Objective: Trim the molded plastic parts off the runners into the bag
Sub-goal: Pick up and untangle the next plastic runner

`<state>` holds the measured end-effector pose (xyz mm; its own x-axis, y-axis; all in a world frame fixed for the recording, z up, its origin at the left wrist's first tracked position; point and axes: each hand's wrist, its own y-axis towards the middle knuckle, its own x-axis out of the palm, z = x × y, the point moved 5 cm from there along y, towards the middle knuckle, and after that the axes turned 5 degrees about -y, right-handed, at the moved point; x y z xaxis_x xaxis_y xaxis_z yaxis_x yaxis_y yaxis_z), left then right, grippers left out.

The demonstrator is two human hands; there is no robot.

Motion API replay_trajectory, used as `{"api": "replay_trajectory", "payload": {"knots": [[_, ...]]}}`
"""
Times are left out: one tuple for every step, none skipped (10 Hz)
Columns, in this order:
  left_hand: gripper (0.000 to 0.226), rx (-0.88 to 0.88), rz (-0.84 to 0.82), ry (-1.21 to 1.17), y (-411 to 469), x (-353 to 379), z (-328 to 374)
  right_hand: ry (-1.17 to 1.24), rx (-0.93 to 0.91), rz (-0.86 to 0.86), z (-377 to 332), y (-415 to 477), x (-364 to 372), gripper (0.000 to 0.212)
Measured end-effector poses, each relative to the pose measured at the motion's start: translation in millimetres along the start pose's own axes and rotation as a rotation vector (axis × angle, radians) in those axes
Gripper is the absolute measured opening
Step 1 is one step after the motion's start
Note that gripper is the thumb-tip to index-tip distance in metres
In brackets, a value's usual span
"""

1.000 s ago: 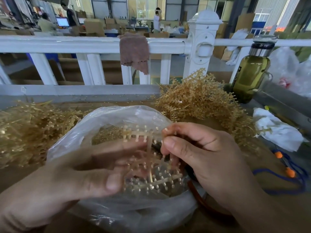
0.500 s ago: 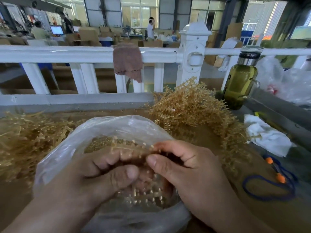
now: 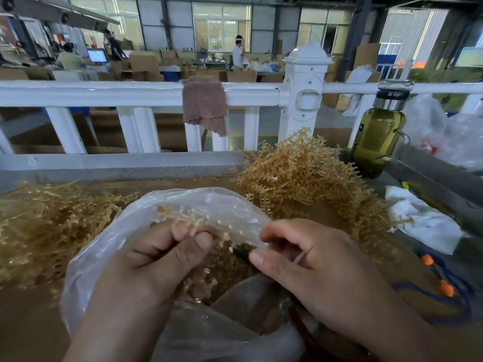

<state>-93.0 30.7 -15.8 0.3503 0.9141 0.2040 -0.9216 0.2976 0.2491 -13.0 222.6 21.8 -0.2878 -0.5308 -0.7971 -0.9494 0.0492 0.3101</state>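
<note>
Amber runner (image 3: 188,220) pinched in left grip (image 3: 156,259) over bag (image 3: 104,257) mouth, mid-stripping; right grip (image 3: 313,262) curled, seemingly nipping bag rim. Next: pluck remaining parts (image 3: 225,236) off, dropping them inside.

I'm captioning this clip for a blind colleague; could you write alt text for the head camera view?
Over an open clear plastic bag, the left hand grips a tan plastic runner while the right hand curls at the bag's rim. Beside the bag lie heaps of tan runners, left and right.
</note>
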Motion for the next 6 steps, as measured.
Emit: {"api": "replay_trajectory", "payload": {"knots": [[0.057, 0.019, 0.057, 0.003, 8.5, -24.5, -10.8, -0.527, 0.019, -0.128, 13.9, 2.4, 1.9, 0.042], [0.051, -0.011, 0.053, 0.031, 12.3, -34.2, -16.1, -0.616, 0.019, -0.268, 22.9, 0.5, 12.3, 0.037], [0.043, -0.004, 0.037, 0.051, 12.7, -35.0, -17.4, -0.640, 0.030, -0.266, 25.6, 0.7, 9.8, 0.034], [0.040, 0.010, 0.027, 0.076, 12.6, -32.9, -17.3, -0.686, 0.019, -0.282, 29.4, 1.6, 9.6, 0.034], [0.045, -0.020, 0.083, 0.040, 12.1, -32.0, -14.5, -0.726, 0.008, -0.342, 31.9, 2.2, 14.0, 0.035], [0.042, 0.012, 0.081, -0.018, 7.4, -21.4, -5.5, -0.723, 0.011, -0.360, 34.9, 2.4, 14.2, 0.034]]}}
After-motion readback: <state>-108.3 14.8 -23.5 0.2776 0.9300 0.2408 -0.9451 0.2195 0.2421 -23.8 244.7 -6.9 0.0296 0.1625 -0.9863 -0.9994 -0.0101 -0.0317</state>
